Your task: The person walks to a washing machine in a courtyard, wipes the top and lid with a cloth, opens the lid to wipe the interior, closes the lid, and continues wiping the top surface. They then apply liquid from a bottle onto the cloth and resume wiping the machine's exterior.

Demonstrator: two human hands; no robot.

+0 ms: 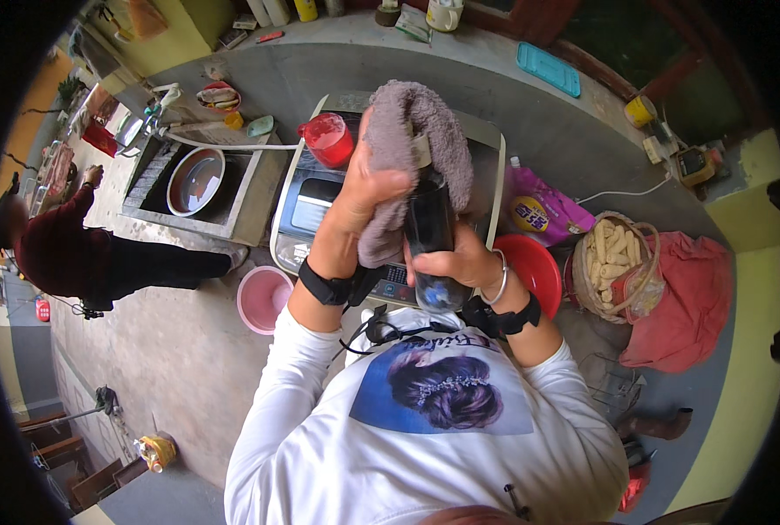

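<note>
Close before my chest, my right hand [459, 259], with a bangle at its wrist, grips the lower part of a dark glass bottle [429, 220]. My left hand [370, 177] holds a grey-brown towel [423, 111] draped around the bottle's neck, its thumb across the cloth. The light-coloured neck shows between the folds. Behind the hands stands a washing machine [311, 197] with a dark lid. A red plastic cup [328, 140] rests on its top, left of the towel. Bottle and hands cover part of the control panel.
Left of the machine are a concrete sink [245, 207] holding a metal basin [196, 182], and a pink bucket [264, 298]. A person [101, 262] stands farther left. To the right are a red basin [528, 269], a purple detergent bag [544, 207] and a basket of corncobs [616, 262].
</note>
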